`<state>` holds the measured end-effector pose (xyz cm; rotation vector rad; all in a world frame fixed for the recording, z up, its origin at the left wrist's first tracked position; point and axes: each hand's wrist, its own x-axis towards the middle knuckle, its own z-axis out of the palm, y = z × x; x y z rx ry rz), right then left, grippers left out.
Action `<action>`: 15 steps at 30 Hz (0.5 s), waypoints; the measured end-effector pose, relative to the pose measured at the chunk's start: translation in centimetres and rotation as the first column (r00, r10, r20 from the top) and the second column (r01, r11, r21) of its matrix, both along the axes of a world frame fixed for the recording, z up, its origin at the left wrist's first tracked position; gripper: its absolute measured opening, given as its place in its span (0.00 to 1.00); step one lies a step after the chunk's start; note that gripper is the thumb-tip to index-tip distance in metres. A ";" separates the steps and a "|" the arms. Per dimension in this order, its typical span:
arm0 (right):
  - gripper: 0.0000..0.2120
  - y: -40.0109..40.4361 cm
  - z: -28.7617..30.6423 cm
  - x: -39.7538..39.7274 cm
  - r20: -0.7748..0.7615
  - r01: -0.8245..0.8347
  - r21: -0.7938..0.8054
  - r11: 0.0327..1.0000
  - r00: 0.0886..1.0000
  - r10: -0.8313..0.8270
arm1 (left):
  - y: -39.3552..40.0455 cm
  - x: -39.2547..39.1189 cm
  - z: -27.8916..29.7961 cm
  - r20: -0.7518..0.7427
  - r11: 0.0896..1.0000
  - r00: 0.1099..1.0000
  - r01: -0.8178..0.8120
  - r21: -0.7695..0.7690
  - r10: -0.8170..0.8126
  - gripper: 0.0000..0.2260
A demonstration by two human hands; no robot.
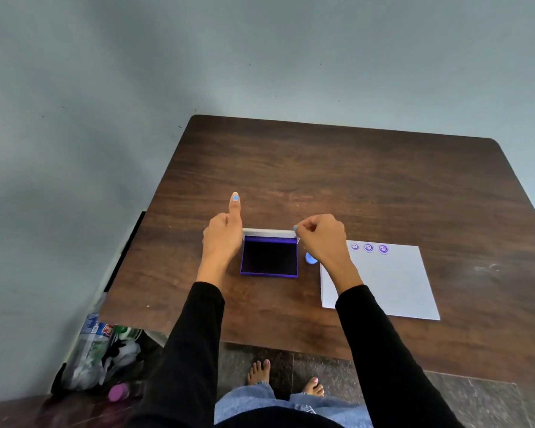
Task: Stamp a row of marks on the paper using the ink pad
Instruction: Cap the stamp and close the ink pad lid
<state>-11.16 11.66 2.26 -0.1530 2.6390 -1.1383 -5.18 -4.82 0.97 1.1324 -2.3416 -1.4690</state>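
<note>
Right hand [320, 239] is curled, fingertips pinched together on the right end of the ink pad lid [269, 233], which stands raised at the far edge of the ink pad [269, 257]. Left hand [223, 234] sits against the left side of the pad, index finger [234, 208] stretched straight out away from the person, other fingers folded in; cannot tell whether they grip the lid's left end or just rest beside it. Both sleeves are black.

Pad case is open, purple-rimmed, holding a dark ink surface that fills the tray. It lies flat on the brown wood table [337, 180], between the two hands, near the middle of the table.

A small blue stamp [310, 258] sits on the table just right of the pad, under the right wrist, partly hidden by it; not held by either hand.

White paper [393, 285] lies to the right of the pad, right forearm crossing its near-left corner. Three purple smiley marks [368, 248] run in a row along its far edge, starting just beside the right hand; anything further left is hidden by the hand.

Beyond the table: grey wall, dark floor tiles, bare feet [260, 372] below the near edge, a clear bag of bottles [96, 350] on the floor at the left.
</note>
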 end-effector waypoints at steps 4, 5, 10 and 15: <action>0.10 0.3 0.1 1.2 0.079 -0.058 0.109 0.992 0.996 0.050 | 0.5 1.4 -0.1 0.056 1.000 0.998 0.020 0.002 -0.020 0.29; 0.10 0.3 -0.1 1.5 0.092 -0.064 0.133 0.989 0.994 0.052 | 0.6 1.7 -0.3 0.072 1.000 0.997 0.027 0.007 -0.027 0.29; 0.07 0.4 -1.4 3.2 0.145 -0.104 0.217 0.971 0.987 0.073 | 1.2 3.1 -1.5 0.125 0.998 0.990 0.056 0.036 -0.060 0.28; 0.09 0.5 -2.5 4.1 0.131 -0.107 0.223 0.969 0.988 0.079 | 1.9 3.9 -2.2 0.145 0.999 0.988 0.042 0.020 -0.044 0.27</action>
